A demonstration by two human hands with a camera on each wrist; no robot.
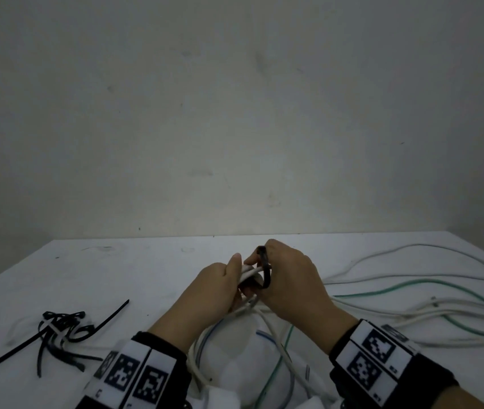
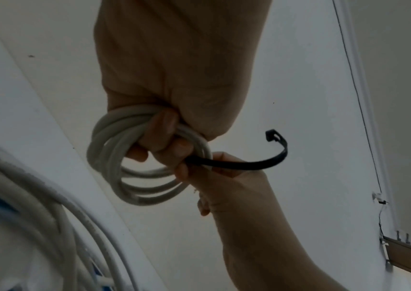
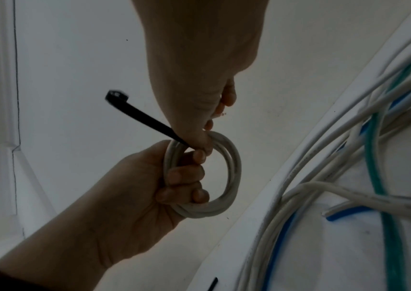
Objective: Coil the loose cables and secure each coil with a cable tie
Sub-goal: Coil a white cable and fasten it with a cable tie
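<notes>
A small coil of white cable [image 1: 249, 272] [image 2: 104, 157] [image 3: 234, 167] is held above the white table [image 1: 116, 276]. My left hand [image 1: 220, 284] [image 2: 174, 59] [image 3: 129, 187] grips one side of it, with the fingers curled through the loops. My right hand [image 1: 288, 276] [image 2: 236, 187] [image 3: 199, 59] pinches a black cable tie [image 1: 265, 267] [image 2: 249, 164] [image 3: 144, 116] against the coil. The tie's head end curves free, unfastened. Its tail is hidden behind the fingers.
A heap of black cable ties [image 1: 60, 329] lies on the table at the left. Loose white and green cables [image 1: 411, 305] sprawl across the right side. More white, blue and green cable [image 1: 264, 358] lies close to me under my wrists. A wall stands behind the table.
</notes>
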